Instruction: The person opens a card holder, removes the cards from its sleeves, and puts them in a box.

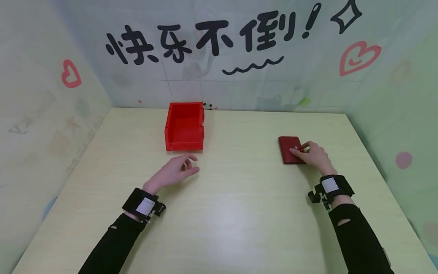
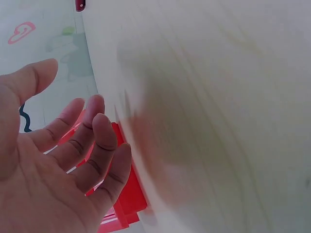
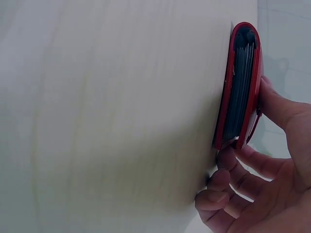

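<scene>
Right hand [image 3: 284,187], red wallet [image 1: 289,148], leaves [image 3: 242,92] in right-wrist view only

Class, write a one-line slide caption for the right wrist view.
Right hand pinching a red card wallet, its layered inner sleeves showing edge-on.

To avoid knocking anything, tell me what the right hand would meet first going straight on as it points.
The dark red, rectangular, leather-look wallet, which the right hand is pinching, so contact is immediate; beyond that, depth looks unclear.
</scene>
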The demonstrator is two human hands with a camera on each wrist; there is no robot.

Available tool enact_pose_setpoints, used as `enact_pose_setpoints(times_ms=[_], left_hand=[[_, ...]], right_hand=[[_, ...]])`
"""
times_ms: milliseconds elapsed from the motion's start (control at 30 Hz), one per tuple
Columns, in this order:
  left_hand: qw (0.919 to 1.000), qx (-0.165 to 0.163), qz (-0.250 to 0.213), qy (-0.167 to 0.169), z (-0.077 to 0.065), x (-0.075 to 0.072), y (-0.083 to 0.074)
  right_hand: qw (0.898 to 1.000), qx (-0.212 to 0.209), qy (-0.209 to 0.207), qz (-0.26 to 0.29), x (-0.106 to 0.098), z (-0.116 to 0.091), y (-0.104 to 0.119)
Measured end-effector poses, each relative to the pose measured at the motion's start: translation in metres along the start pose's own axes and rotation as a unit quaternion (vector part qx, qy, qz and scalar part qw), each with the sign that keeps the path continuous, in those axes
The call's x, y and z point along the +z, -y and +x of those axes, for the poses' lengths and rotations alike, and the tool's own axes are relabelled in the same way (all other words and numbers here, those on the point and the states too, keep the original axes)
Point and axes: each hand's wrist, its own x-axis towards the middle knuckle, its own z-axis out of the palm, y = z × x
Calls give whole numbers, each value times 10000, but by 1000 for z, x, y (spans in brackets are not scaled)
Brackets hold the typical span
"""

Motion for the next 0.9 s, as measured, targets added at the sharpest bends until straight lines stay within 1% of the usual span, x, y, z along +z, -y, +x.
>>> enact_pose_setpoints(times_ms=[133, 233, 433, 567, 733, 900], left_hand=[[9999, 28, -53, 132, 6, 6, -4], [9995, -7, -128, 276, 10, 9, -7], [9984, -44, -282, 480, 19, 16, -13], [9974, -92, -390, 600, 26, 22, -18], [9960, -45, -528, 721, 31, 28, -28], [9958, -52, -650, 637, 35, 35, -33]], right_hand=[[10000, 17, -56, 68, 5, 0, 5], [9999, -78, -149, 37, 10, -1, 12], [9992, -329, -242, -19, 25, -8, 34], [9990, -408, -154, -22, 37, -12, 50], [9992, -397, 11, 92, 49, -18, 67], [9990, -403, 106, 178, 61, -26, 83]])
